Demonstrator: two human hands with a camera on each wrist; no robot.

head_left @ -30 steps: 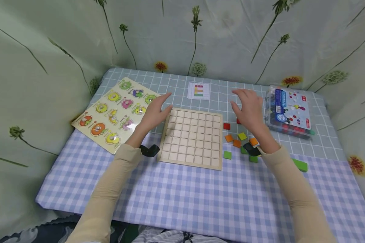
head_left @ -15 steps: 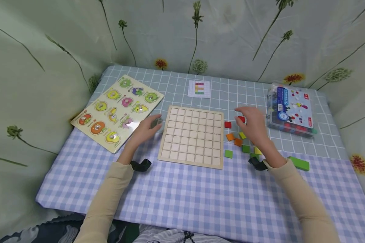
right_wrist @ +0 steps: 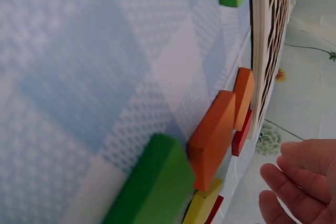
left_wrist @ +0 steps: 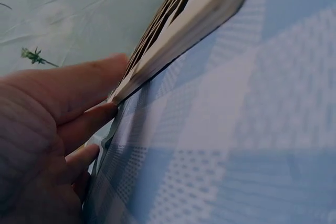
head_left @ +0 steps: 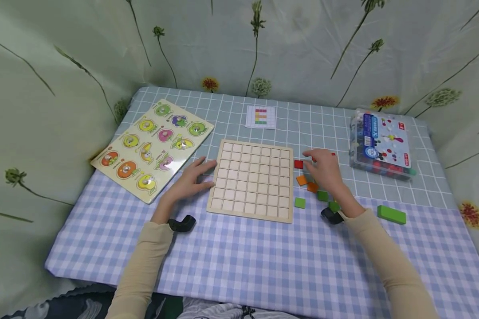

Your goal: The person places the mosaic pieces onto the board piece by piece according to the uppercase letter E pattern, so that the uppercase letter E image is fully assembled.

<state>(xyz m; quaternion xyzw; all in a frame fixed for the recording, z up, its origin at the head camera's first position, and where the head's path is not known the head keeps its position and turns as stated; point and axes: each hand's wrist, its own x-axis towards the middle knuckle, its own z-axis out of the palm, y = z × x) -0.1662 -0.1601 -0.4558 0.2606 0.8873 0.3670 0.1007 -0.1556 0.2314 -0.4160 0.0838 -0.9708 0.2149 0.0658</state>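
Observation:
A square wooden grid board (head_left: 250,180) lies flat in the middle of the table, its shallow cells bare. At its left edge is my left hand (head_left: 188,180), thumb and fingers spread, fingertips right at the frame (left_wrist: 184,40) in the left wrist view. My right hand (head_left: 326,170) hovers over small square tiles at the board's right, with its fingers loosely bent and nothing between them. Near it lie a red tile (head_left: 298,164), an orange tile (right_wrist: 212,132), a green tile (head_left: 300,203) and a yellow tile (right_wrist: 201,205). The hand hides some tiles in the head view.
A fruit puzzle board (head_left: 151,153) lies slanted at the left. Behind the grid board is a small card (head_left: 270,117) printed with coloured squares. A clear plastic box (head_left: 383,144) stands at the back right, and a green block (head_left: 391,214) lies in front of it.
Both hands have come lower and nearer the person. My left hand drew back, then came to the board's left edge; my right hand shifted slightly left over the tiles.

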